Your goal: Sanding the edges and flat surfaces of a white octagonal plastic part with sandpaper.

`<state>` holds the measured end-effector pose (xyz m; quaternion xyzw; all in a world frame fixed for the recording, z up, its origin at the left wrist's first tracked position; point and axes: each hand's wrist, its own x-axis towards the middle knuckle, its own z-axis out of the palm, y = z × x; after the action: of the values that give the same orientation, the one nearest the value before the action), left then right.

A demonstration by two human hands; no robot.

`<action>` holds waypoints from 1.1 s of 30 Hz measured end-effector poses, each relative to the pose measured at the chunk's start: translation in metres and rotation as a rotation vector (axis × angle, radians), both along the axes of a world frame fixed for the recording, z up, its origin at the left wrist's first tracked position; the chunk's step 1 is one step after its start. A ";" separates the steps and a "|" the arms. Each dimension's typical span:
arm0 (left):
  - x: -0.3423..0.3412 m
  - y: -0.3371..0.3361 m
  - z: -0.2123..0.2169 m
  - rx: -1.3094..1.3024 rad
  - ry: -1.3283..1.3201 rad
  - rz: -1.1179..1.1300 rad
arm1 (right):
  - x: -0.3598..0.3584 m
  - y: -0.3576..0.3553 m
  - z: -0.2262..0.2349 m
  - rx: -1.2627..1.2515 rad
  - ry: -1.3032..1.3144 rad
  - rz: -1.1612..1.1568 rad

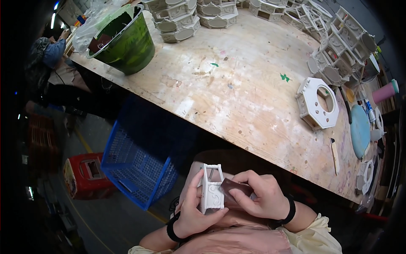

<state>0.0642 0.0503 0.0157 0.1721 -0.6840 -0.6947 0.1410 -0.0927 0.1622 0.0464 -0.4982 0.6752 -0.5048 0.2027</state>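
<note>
A small white ornate box-shaped frame point(214, 195), with scrollwork on its side and openings in it, is held over my lap. My left hand point(192, 213) grips it, with the fingers along its left side and the thumb at its lower edge. Between the thumb and fingers of my right hand point(264, 194) is a piece of brown sandpaper point(231, 187). The sandpaper's left edge meets or overlaps the frame's right side; I cannot tell how firmly it presses. Part of the sandpaper is hidden by my fingers.
Ahead is a paint-stained wooden table point(203, 84). On it stand a green bucket point(131, 46), stacked white frames point(175, 21), a white octagonal piece point(319, 103) and a knife point(334, 156). A blue crate point(144, 161) and a red stool point(86, 175) are at left; a person point(55, 63) works beyond.
</note>
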 end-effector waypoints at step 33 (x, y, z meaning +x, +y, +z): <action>0.007 0.001 0.006 0.013 0.019 0.000 | 0.003 0.002 0.007 0.075 -0.038 -0.028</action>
<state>0.0714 0.0512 0.0216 0.1663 -0.6782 -0.7006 0.1464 -0.0900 0.1647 0.0535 -0.4711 0.6966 -0.4913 0.2268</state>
